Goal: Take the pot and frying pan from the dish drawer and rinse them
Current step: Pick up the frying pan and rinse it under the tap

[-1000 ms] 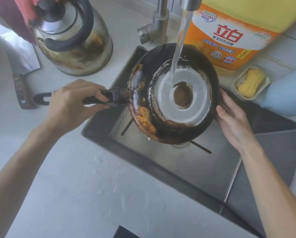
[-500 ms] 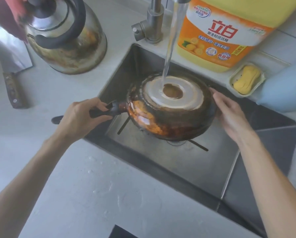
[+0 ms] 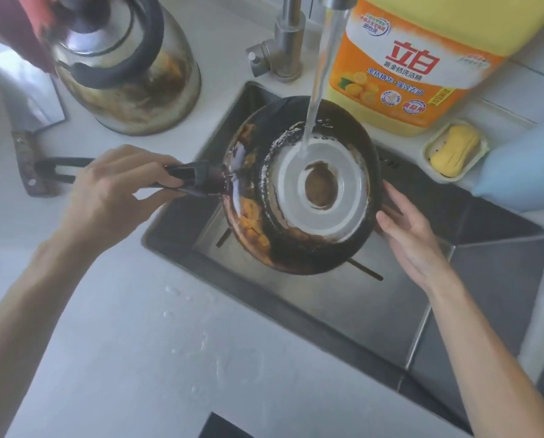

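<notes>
Frying pan (image 3: 299,188) is held over the steel sink (image 3: 375,311), turned so its blackened underside faces up and tilts toward the camera — the pale ring on its base catches the stream of water (image 3: 319,77) falling from the faucet (image 3: 288,42). Orange-brown patches mark the pan's left flank. The left hand (image 3: 113,191) has its grip closed round the black handle (image 3: 182,178), fingers curled over it near where it meets the pan. The right hand (image 3: 409,235) has an open grip: its fingers are straight and lie against the pan's right rim.

On the pale surface (image 3: 138,343) behind the left hand stands a stained metal kettle (image 3: 125,64), with a cleaver (image 3: 27,121) to its left. Behind the sink stands a big yellow and orange detergent jug (image 3: 422,58), and beside it a small dish with a yellow soap bar (image 3: 454,151). A few water drops lie on the surface near the sink's front edge.
</notes>
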`<state>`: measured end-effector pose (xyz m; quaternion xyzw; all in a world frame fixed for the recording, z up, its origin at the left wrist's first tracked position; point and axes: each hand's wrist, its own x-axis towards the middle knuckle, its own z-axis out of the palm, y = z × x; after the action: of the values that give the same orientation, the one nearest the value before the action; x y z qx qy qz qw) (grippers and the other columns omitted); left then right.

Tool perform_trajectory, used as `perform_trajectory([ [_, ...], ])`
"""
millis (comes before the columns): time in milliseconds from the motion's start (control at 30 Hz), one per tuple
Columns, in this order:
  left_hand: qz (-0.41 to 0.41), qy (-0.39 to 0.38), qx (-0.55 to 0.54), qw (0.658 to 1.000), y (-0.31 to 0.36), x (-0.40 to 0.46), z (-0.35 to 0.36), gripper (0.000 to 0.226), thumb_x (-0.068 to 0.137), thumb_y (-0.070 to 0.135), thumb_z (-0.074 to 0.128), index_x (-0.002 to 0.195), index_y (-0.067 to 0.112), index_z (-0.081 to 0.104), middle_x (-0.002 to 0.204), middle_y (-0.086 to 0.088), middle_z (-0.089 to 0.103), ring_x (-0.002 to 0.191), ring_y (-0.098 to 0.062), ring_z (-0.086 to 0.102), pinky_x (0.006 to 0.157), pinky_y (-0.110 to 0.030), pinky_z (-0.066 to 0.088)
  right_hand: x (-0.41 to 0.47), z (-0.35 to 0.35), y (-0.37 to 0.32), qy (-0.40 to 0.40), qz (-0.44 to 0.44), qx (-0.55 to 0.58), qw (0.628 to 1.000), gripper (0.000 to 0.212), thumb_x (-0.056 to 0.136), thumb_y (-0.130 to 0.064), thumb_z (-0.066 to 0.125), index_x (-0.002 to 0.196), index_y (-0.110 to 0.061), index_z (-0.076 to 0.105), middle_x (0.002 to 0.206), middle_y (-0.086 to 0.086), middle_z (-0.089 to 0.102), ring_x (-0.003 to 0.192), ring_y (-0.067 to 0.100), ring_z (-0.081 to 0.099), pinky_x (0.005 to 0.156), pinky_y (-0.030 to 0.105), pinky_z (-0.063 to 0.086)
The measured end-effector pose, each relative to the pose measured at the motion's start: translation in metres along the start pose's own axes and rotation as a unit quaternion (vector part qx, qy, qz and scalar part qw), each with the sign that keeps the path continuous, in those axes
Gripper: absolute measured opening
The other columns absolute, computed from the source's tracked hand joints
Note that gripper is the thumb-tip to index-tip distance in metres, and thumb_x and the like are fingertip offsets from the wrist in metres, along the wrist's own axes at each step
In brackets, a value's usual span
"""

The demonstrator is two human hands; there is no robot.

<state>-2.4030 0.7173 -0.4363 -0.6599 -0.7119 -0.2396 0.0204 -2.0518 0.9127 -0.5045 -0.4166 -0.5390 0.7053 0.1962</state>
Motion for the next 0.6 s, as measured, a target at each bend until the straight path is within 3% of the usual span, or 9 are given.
perform_trajectory([
  [100, 0.008, -0.009, 0.011, 1.000, -0.001, 0.005, 0.003, 0.020, 0.087, 0.024, 0.067, 0.082, 0.004, 0.069, 0.096, -0.009, 0.073, 0.080, -0.034, 0.064, 0.069, -0.044, 0.052, -0.004, -0.002, 0.000, 0.013, 0.003, 0.008, 1.000, 0.052, 0.087, -0.011, 0.053, 0.137, -0.022, 0.044, 0.112, -0.009, 0.071, 0.113, 0.009, 0.060, 0.097, 0.021, 0.047],
  [200, -0.007, -0.009, -0.010, 1.000, 0.002, -0.003, 0.011, 0.025, 0.087, 0.026, 0.064, 0.084, 0.002, 0.068, 0.095, -0.009, 0.072, 0.079, -0.033, 0.064, 0.068, -0.043, 0.053, -0.005, -0.006, -0.006, 0.012, -0.001, -0.004, 1.000, 0.055, 0.087, -0.018, 0.054, 0.141, -0.016, 0.043, 0.112, -0.007, 0.070, 0.115, 0.011, 0.059, 0.100, 0.023, 0.045],
  [233, -0.015, -0.008, -0.021, 1.000, 0.003, -0.007, 0.013, 0.024, 0.087, 0.027, 0.064, 0.086, 0.003, 0.068, 0.095, -0.004, 0.072, 0.080, -0.033, 0.064, 0.067, -0.044, 0.053, -0.004, -0.008, -0.009, 0.009, -0.002, -0.011, 1.000, 0.057, 0.087, -0.020, 0.055, 0.142, -0.015, 0.042, 0.116, -0.007, 0.069, 0.118, 0.012, 0.058, 0.101, 0.024, 0.045],
  [333, -0.045, -0.003, -0.051, 0.998, 0.004, -0.015, 0.016, 0.019, 0.085, 0.032, 0.064, 0.095, 0.016, 0.063, 0.101, 0.035, 0.057, 0.084, -0.023, 0.063, 0.063, -0.043, 0.054, -0.005, -0.008, -0.015, 0.011, -0.008, -0.054, 0.998, 0.066, 0.080, -0.040, 0.060, 0.140, -0.019, 0.044, 0.128, -0.013, 0.061, 0.125, 0.005, 0.051, 0.101, 0.020, 0.044],
  [367, -0.051, -0.004, -0.051, 0.997, 0.004, -0.017, 0.017, 0.019, 0.085, 0.035, 0.064, 0.097, 0.020, 0.062, 0.100, 0.038, 0.054, 0.084, -0.021, 0.063, 0.062, -0.041, 0.053, -0.007, -0.009, -0.015, 0.018, -0.017, -0.070, 0.997, 0.066, 0.078, -0.048, 0.061, 0.137, -0.023, 0.047, 0.130, -0.016, 0.059, 0.127, 0.003, 0.049, 0.101, 0.018, 0.043],
  [433, -0.056, -0.013, -0.045, 0.997, 0.003, -0.017, 0.018, 0.023, 0.085, 0.038, 0.061, 0.099, 0.019, 0.062, 0.095, 0.021, 0.063, 0.077, -0.025, 0.064, 0.058, -0.039, 0.052, -0.010, -0.009, -0.014, 0.034, -0.032, -0.091, 0.995, 0.058, 0.077, -0.059, 0.060, 0.129, -0.034, 0.053, 0.132, -0.018, 0.057, 0.129, 0.001, 0.046, 0.104, 0.020, 0.040],
  [500, -0.052, -0.026, -0.032, 0.998, 0.005, -0.014, 0.018, 0.027, 0.086, 0.039, 0.058, 0.100, 0.016, 0.063, 0.084, 0.001, 0.067, 0.068, -0.028, 0.064, 0.054, -0.037, 0.050, -0.012, -0.011, -0.011, 0.052, -0.043, -0.082, 0.994, 0.046, 0.084, -0.054, 0.055, 0.124, -0.033, 0.058, 0.132, -0.015, 0.058, 0.129, 0.003, 0.047, 0.109, 0.026, 0.036],
  [600, -0.071, -0.049, -0.037, 0.996, 0.008, -0.007, 0.019, 0.031, 0.086, 0.044, 0.051, 0.102, 0.018, 0.059, 0.080, -0.002, 0.069, 0.061, -0.029, 0.062, 0.054, -0.036, 0.049, -0.013, -0.013, -0.011, 0.097, -0.058, -0.112, 0.987, 0.029, 0.093, -0.044, 0.048, 0.111, -0.031, 0.066, 0.110, -0.014, 0.069, 0.104, 0.005, 0.059, 0.095, 0.026, 0.043],
])
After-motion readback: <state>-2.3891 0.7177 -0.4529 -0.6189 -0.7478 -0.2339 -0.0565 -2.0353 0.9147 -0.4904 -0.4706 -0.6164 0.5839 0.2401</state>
